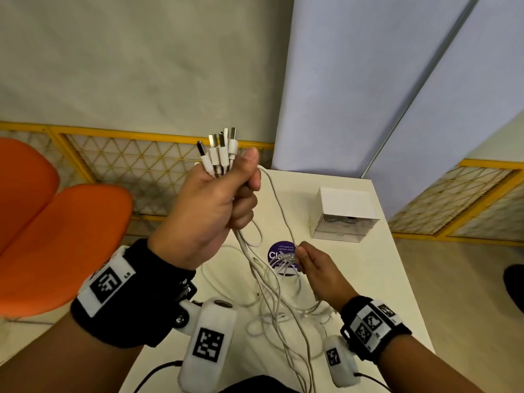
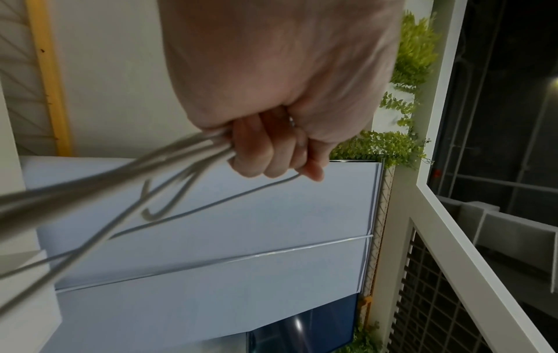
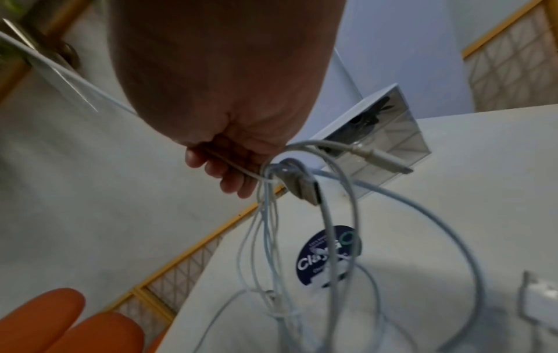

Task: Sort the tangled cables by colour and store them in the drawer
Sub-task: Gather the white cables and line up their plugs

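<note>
My left hand is raised above the table and grips a bundle of white cables, their USB plugs sticking up out of the fist. The left wrist view shows the fingers curled round the cables. Lower down, my right hand pinches the hanging white cables, and its fingers hold looped strands with loose plugs dangling. The tangle trails onto the white table. A small clear drawer unit with dark cables inside its top drawer stands at the back of the table.
A round purple sticker lies on the table under the cables. Orange chairs stand at the left. A yellow-framed lattice fence and pale blue partitions close the far side. A white plug lies on the table at the right.
</note>
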